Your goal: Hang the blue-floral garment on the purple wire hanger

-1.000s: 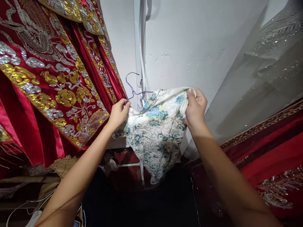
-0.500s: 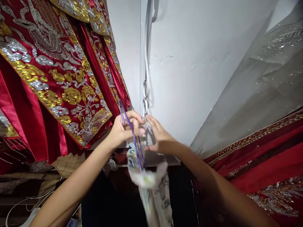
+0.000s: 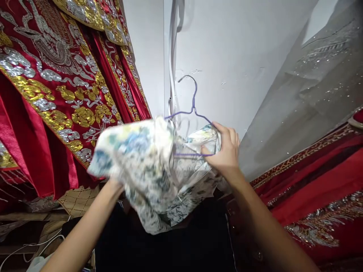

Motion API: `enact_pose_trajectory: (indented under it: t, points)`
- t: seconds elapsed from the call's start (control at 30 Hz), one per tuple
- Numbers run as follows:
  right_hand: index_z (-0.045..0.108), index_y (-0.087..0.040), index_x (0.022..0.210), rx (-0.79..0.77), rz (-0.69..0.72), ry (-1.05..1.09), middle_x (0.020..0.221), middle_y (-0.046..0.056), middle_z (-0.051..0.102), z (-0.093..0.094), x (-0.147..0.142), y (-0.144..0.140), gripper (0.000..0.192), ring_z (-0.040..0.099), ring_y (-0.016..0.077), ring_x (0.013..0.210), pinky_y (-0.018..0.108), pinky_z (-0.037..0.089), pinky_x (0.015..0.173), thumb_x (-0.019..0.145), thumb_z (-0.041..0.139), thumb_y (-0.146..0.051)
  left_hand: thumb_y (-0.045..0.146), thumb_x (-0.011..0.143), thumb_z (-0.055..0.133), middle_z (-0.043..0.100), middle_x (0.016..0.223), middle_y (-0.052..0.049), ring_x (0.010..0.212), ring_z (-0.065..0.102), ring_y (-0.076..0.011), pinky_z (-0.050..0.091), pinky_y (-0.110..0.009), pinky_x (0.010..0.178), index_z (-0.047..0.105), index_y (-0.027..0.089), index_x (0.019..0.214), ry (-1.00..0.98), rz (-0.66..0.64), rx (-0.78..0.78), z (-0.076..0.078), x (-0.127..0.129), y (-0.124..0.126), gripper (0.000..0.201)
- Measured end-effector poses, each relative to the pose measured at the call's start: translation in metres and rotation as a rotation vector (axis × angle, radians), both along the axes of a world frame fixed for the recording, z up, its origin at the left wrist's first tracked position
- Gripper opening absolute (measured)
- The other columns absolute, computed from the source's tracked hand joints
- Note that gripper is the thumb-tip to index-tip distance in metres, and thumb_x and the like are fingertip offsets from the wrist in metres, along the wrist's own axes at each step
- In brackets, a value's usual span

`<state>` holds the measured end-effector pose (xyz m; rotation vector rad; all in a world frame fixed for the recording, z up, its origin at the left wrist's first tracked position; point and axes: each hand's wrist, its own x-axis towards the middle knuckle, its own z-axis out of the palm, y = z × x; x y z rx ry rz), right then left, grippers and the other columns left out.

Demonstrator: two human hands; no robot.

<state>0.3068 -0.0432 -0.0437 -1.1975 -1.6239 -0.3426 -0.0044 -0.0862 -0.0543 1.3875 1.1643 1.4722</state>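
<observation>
The purple wire hanger (image 3: 192, 113) stands upright, hook up toward the white wall (image 3: 232, 56), its bar running left to right. The right hand (image 3: 225, 149) pinches the bar and the floral garment (image 3: 147, 170) draped over it. The left hand is hidden under the fabric; its grip cannot be told. Red embroidered robes (image 3: 65, 94) hang close at left.

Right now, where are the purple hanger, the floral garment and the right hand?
purple hanger (image 3: 194, 99), head view, on its neck below the hook.
floral garment (image 3: 147, 166), head view, on its bunched middle.
right hand (image 3: 225, 153), head view, on the back of the hand.
</observation>
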Motion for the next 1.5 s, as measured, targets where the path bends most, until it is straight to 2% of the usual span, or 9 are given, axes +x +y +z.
enact_pose_trajectory:
  t: [0.1,0.23,0.4,0.5,0.6,0.73,0.97,1.27,1.5]
  points:
    - [0.048,-0.031,0.144,-0.124,-0.080,-0.036,0.122,0.012,0.056,0.012,0.008,0.010,0.076,0.051,0.0399,0.117,0.058,0.038,0.100,0.072,0.072,-0.035,0.090,0.080,0.029,0.071,0.124,-0.014,0.136,0.052,-0.0370,0.047,-0.056,0.109,0.070,0.023,0.118,-0.241,-0.151,-0.161,-0.054,-0.002,-0.005,0.087]
    - [0.048,-0.029,0.146,-0.144,-0.011,-0.136,0.131,0.014,0.054,0.021,-0.005,0.014,0.080,0.049,0.0417,0.122,0.061,0.037,0.102,0.071,0.075,-0.035,0.073,0.065,0.075,0.068,0.133,-0.012,0.138,0.051,-0.0373,0.038,-0.050,0.119,0.069,0.023,0.118,-0.326,-0.027,-0.269,-0.107,0.018,-0.018,0.073]
    - [0.062,-0.033,0.133,-0.116,0.501,-0.154,0.140,0.006,0.059,-0.007,-0.014,-0.017,0.056,0.045,0.0359,0.137,0.058,0.031,0.116,0.078,0.072,-0.025,0.044,0.068,0.086,0.067,0.135,-0.013,0.134,0.057,-0.0341,0.040,-0.046,0.117,0.066,0.021,0.126,-0.390,0.103,-0.304,-0.135,0.044,-0.044,0.066]
    - [0.069,-0.031,0.119,-0.179,0.704,0.263,0.121,0.007,0.071,-0.059,-0.023,-0.052,0.035,0.060,0.0314,0.122,0.051,0.045,0.106,0.085,0.069,-0.027,0.045,0.071,0.085,0.068,0.134,-0.013,0.133,0.057,-0.0334,0.044,-0.045,0.114,0.061,0.023,0.134,-0.496,0.087,-0.359,-0.147,0.053,-0.057,0.071]
    - [0.069,-0.026,0.098,-0.271,0.500,0.858,0.089,0.007,0.071,-0.120,-0.045,-0.078,0.017,0.067,0.0261,0.086,0.042,0.055,0.077,0.092,0.060,-0.039,0.044,0.075,0.084,0.061,0.144,-0.011,0.139,0.051,-0.0309,0.041,-0.043,0.118,0.054,0.026,0.142,-0.516,0.095,-0.402,-0.153,0.058,-0.063,0.076]
    - [0.059,-0.021,0.076,-0.911,0.586,0.863,0.065,0.005,0.063,-0.167,-0.077,-0.081,0.047,0.055,0.0193,0.057,0.033,0.043,0.053,0.092,0.051,-0.064,0.046,0.075,0.084,0.057,0.148,-0.010,0.138,0.052,-0.0312,0.044,-0.043,0.115,0.048,0.029,0.146,-0.511,0.111,-0.444,-0.151,0.061,-0.065,0.081]
    - [0.054,-0.022,0.063,-1.156,0.713,0.756,0.059,0.003,0.062,-0.175,-0.101,-0.074,0.043,0.053,0.0166,0.057,0.029,0.039,0.056,0.095,0.049,-0.050,0.048,0.075,0.082,0.066,0.136,-0.010,0.130,0.060,-0.0327,0.047,-0.043,0.112,0.057,0.024,0.137,-0.441,0.160,-0.369,-0.144,0.056,-0.070,0.071]
    - [0.057,-0.021,0.053,-1.265,0.568,0.755,0.051,0.002,0.061,-0.178,-0.082,-0.076,0.033,0.053,0.0154,0.050,0.028,0.038,0.054,0.084,0.048,-0.028,0.042,0.084,0.073,0.053,0.140,-0.009,0.135,0.049,-0.0297,0.040,-0.047,0.114,0.050,0.029,0.128,0.016,0.749,0.003,-0.181,0.067,-0.068,0.051]
    - [0.054,-0.020,0.055,-1.135,0.647,0.793,0.048,-0.002,0.051,-0.175,-0.072,-0.081,0.047,0.044,0.0116,0.046,0.026,0.036,0.052,0.090,0.051,-0.050,0.034,0.092,0.060,0.065,0.108,-0.009,0.108,0.062,-0.0280,0.048,-0.041,0.098,0.065,0.028,0.102,0.240,0.114,0.041,-0.185,0.109,-0.064,0.013]
